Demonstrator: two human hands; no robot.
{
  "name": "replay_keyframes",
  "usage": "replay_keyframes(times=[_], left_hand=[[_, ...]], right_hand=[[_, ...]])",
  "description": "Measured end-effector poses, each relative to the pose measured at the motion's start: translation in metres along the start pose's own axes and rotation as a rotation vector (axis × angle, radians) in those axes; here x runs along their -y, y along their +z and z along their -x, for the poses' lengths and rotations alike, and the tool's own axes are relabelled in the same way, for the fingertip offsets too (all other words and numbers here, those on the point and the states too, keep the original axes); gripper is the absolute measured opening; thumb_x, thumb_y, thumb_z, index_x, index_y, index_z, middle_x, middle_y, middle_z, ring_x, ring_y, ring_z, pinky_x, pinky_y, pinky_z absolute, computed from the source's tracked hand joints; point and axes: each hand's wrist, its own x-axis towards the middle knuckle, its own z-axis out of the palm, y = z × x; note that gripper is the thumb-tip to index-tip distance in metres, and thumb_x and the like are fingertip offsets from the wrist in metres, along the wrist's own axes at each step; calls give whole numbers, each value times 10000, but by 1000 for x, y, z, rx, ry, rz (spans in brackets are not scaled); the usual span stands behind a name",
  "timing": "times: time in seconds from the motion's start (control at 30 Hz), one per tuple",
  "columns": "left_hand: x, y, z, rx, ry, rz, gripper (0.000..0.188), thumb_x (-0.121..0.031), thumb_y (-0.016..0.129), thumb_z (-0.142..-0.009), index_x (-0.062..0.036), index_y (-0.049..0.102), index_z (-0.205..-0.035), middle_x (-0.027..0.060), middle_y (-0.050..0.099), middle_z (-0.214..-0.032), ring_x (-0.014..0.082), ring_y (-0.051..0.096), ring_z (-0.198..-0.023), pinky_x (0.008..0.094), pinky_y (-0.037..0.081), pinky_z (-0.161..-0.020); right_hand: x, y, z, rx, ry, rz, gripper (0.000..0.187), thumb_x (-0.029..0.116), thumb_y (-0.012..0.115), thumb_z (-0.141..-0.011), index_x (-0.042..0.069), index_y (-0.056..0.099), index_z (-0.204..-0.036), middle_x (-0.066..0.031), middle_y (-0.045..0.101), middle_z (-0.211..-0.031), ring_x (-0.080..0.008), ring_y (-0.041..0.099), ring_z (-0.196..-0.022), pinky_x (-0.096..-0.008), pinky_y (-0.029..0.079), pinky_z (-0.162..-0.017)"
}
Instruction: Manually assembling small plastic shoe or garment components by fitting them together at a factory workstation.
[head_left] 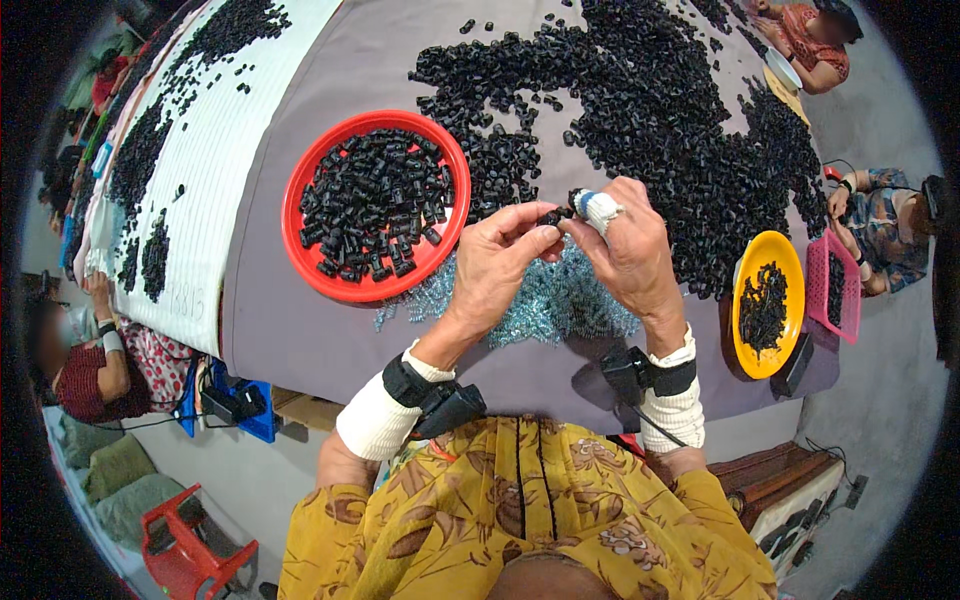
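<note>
My left hand (500, 262) pinches a small black plastic part (553, 216) between thumb and fingertips. My right hand (630, 245) meets it there, its thumb and fingers closed on a dark piece too small to name; one finger wears a white and blue wrap (600, 208). Under both hands lies a pile of small bluish metal springs (560, 300). To the left stands a red round tray (291, 235) filled with black plastic parts (375, 200). Beyond my hands, a large heap of similar black parts (650, 110) spreads over the grey cloth (300, 345).
On the right stand a yellow tray (742, 345) of slim black pieces and a pink basket (848, 320). A white cloth (225, 130) on the left bears more black parts. Other people sit at the left and right edges. A red chair (190, 540) stands lower left.
</note>
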Motion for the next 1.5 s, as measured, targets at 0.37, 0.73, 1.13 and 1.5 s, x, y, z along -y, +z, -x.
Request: replay_keyframes(times=[0.37,0.73,1.13,1.5], left_hand=[[-1,1,2,-22,44,-188,233,-56,610,-872,25,640,-1088,49,669,-837,83,608,-752,219,505,-699],[3,-1,-1,-20,110,-253,228,-35,608,-863,21,650,-1080,50,635,-862,85,596,-742,212,488,-660],[1,-3,-1,-60,231,-504,209,8,601,-809,31,666,-1007,94,638,-830,132,611,-679,239,479,-611],[-5,-6,-6,-16,316,-760,205,16,631,-759,27,681,-958,86,626,-760,137,585,-656,255,451,-582]], right_hand=[[-2,0,1,70,-51,25,166,31,691,-706,-4,559,-801,-115,529,-737,-301,525,-734,-400,411,-702],[1,5,6,65,-19,178,102,47,635,-757,0,553,-793,-122,513,-778,-301,507,-789,-410,401,-735],[-4,17,14,171,-34,189,119,-21,573,-653,-13,490,-739,-143,480,-802,-310,491,-808,-400,413,-728],[-12,14,16,236,-61,140,110,-32,571,-649,-9,485,-713,-146,468,-790,-311,478,-791,-398,408,-722]])
